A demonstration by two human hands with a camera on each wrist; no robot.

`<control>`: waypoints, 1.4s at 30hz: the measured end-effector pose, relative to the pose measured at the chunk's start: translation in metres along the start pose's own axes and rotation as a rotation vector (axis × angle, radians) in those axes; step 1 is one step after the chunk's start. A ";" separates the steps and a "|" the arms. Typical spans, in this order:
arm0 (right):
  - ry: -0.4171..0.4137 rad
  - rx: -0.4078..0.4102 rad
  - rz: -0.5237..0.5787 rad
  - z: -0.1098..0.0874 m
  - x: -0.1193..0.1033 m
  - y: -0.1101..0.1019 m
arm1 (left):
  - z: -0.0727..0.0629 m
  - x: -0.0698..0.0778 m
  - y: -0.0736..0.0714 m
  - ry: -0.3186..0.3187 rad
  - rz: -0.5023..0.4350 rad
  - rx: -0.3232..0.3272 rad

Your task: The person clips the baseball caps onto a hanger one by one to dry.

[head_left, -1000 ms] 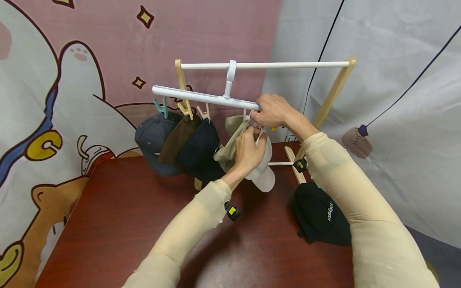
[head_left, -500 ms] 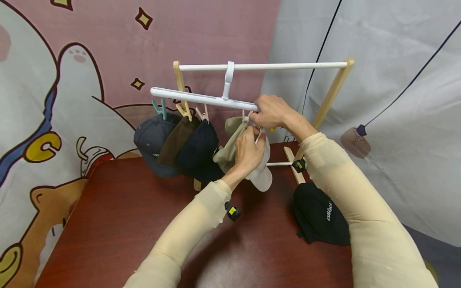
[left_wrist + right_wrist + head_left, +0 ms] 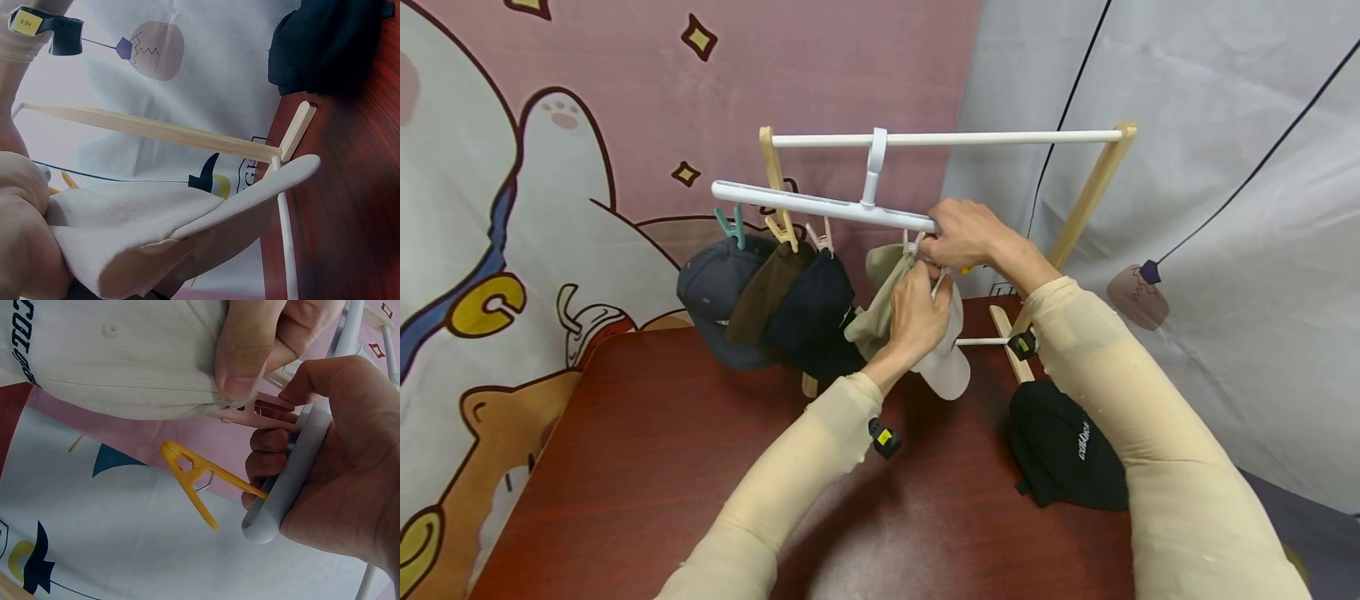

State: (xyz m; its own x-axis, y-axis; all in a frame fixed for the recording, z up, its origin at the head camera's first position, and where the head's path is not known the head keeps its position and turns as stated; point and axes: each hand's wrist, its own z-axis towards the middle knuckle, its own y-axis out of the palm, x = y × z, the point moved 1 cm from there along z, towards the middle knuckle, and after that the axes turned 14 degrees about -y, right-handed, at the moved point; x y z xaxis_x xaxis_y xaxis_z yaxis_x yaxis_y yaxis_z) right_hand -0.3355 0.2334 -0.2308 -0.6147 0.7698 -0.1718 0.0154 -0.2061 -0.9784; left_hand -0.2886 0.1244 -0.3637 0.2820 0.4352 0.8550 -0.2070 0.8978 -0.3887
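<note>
My left hand [image 3: 919,310] pinches the edge of an off-white baseball cap [image 3: 946,371], its thumb on the cloth in the right wrist view. The cap's brim [image 3: 269,187] points away from that hand in the left wrist view. My right hand [image 3: 966,232] grips the right end of a white clip hanger [image 3: 820,204], fingers curled round the bar. Its bent index finger touches a pink clothespin [image 3: 265,412] at the cap's edge; whether the pin bites the cloth I cannot tell. A yellow clothespin [image 3: 194,478] hangs beside it, holding nothing.
Clipped along the hanger are a grey-blue cap [image 3: 722,292], a brown cap [image 3: 775,283], a navy cap [image 3: 816,317] and a khaki cap [image 3: 876,321]. The hanger hooks onto the rack's white rail [image 3: 1000,137]. A black cap [image 3: 1067,450] lies on the table [image 3: 685,483], right.
</note>
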 end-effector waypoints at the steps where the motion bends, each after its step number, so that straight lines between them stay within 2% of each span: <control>1: 0.001 -0.003 0.002 0.000 0.000 0.000 | 0.000 0.000 0.000 0.005 0.001 0.003; 6: 0.001 -0.014 0.003 0.001 -0.001 -0.001 | -0.003 0.002 -0.002 0.018 0.003 0.013; 15: 0.023 -0.010 0.003 0.000 0.001 0.001 | -0.006 0.009 -0.011 -0.043 0.006 -0.024; 23: 0.043 -0.025 0.003 -0.001 0.003 0.001 | -0.007 0.010 -0.016 -0.065 0.020 -0.042; 28: 0.046 -0.032 -0.013 -0.001 0.002 0.000 | -0.005 0.002 -0.010 -0.079 -0.004 -0.025; 32: 0.050 -0.039 -0.027 -0.002 0.002 -0.001 | -0.004 -0.005 -0.006 -0.066 -0.014 -0.008; 42: 0.026 -0.027 -0.020 -0.009 0.008 -0.003 | -0.006 -0.007 -0.011 -0.068 -0.007 -0.004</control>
State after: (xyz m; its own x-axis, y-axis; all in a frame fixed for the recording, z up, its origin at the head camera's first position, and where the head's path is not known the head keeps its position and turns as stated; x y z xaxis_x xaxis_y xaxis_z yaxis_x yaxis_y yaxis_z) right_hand -0.3332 0.2456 -0.2304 -0.5943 0.7892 -0.1548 0.0252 -0.1741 -0.9844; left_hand -0.2827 0.1117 -0.3669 0.2186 0.4238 0.8790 -0.2012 0.9010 -0.3843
